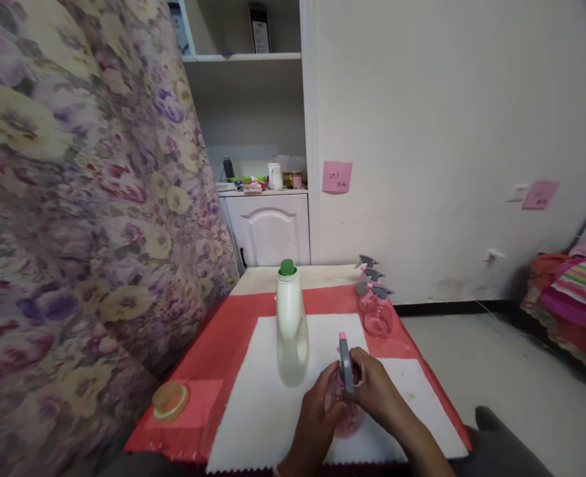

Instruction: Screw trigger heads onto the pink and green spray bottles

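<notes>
My left hand point(315, 407) wraps around the see-through pink body of a spray bottle point(351, 423) near the front of the table. At the bottle's neck, the fingers of my right hand point(372, 384) are closed on its grey trigger head point(345, 364), which has a pink nozzle tip. My fingers partly cover the neck, so I cannot tell how the head sits on it. Just beyond my left hand stands a tall pale-green jug point(292, 338), upright with its mouth uncapped and a green spout showing. A white cloth point(250, 404) lies under both.
More pink spray bottles with grey heads point(378, 315) stand in a row at the back right. A round, yellowish see-through cap point(170, 401) rests on a pink note at the left. The red tablecloth point(208, 344) borders a floral curtain point(99, 232); a wall and shelves are behind.
</notes>
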The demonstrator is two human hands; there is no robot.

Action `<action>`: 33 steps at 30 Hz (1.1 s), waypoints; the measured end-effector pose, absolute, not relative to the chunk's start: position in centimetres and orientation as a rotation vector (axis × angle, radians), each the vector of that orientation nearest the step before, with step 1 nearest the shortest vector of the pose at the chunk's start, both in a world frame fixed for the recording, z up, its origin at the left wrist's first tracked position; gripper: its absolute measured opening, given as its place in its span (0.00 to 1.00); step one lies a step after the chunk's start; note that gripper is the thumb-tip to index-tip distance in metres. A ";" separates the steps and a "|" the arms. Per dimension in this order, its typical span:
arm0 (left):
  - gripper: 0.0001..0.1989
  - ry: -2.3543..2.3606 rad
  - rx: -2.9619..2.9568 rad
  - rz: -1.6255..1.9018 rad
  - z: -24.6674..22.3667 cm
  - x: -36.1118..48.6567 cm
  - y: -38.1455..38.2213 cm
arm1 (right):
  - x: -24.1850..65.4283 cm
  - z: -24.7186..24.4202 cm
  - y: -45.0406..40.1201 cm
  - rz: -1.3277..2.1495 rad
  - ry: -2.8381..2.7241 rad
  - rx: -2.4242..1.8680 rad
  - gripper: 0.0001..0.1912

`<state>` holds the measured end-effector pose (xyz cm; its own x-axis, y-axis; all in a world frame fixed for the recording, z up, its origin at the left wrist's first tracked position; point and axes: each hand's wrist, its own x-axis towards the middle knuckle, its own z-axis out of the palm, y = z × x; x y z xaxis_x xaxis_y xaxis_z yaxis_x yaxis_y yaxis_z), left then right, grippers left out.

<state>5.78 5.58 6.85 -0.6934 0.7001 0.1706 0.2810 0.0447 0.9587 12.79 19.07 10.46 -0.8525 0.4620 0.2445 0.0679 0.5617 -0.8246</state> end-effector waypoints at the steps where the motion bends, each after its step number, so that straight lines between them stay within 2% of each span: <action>1: 0.33 1.976 0.985 1.687 6.9 5.7 5.6 | 12.8 10.5 19.1 1.219 -2.364 -0.435 0.13; 4: 0.32 1.919 1.020 1.686 7.0 5.6 5.5 | 12.6 10.2 19.1 1.207 -2.349 -0.460 0.14; 8: 0.22 1.868 1.113 1.714 8.0 5.5 5.0 | 12.4 9.4 19.0 1.202 -2.298 -0.470 0.14; 13: 0.14 2.076 1.018 1.796 11.2 5.7 5.6 | 12.3 9.3 18.8 1.225 -2.269 -0.478 0.15; 18: 0.12 2.137 0.821 1.644 12.6 5.3 7.8 | 12.2 9.4 18.6 1.236 -2.219 -0.505 0.14; 26: 0.14 1.913 0.818 1.679 11.7 4.4 8.3 | 12.3 9.2 18.1 1.286 -2.110 -0.550 0.14; 30: 0.14 1.928 0.831 1.675 11.8 4.6 8.2 | 12.9 8.8 18.1 1.310 -2.086 -0.527 0.11; 31: 0.14 1.940 0.838 1.668 11.9 4.6 8.1 | 13.2 8.6 18.1 1.338 -2.090 -0.501 0.12; 33: 0.15 1.960 0.858 1.657 12.1 4.5 8.1 | 13.7 8.2 18.3 1.420 -2.095 -0.411 0.20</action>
